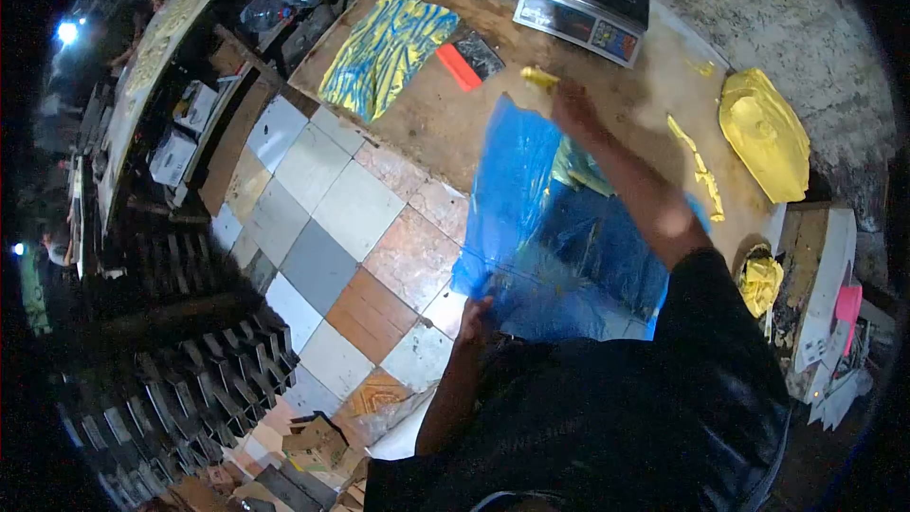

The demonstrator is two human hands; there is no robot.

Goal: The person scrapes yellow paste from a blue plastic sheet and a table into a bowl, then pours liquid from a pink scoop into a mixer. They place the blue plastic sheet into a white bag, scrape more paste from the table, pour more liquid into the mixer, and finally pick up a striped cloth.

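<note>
A brown worktop (431, 142) takes up the most room, its surface marked and smeared; next comes the tiled floor (322, 261) in white, grey, orange and pinkish squares, with a dark slatted rack (204, 398) standing beyond it at the lower left. A large blue plastic sheet (531, 261) lies directly before the person — its upper corner flat on the worktop, its lower part reaching back toward the body; the right forearm crosses above it.

A sheet streaked blue and yellow (391, 55) lies at the worktop's far left; a scale lettered PANDA (580, 14) stands along the far side; a smooth yellow slab (766, 136) lies at the right edge; a yellowish lump (580, 168) shows at the blue plastic, partly behind the right forearm. A red and black flat piece (469, 62) lies just beside the streaked sheet; a thin yellow strip (700, 171) lies near the slab.

The right hand (572, 106) is over the worktop, blurred; I cannot tell how far its fingers are open or whether they grip anything; the left hand (476, 318) has its fingers curled closed on the blue plastic's lower left edge. Smallest is a yellow piece (540, 78), right at the right hand's fingertips.
</note>
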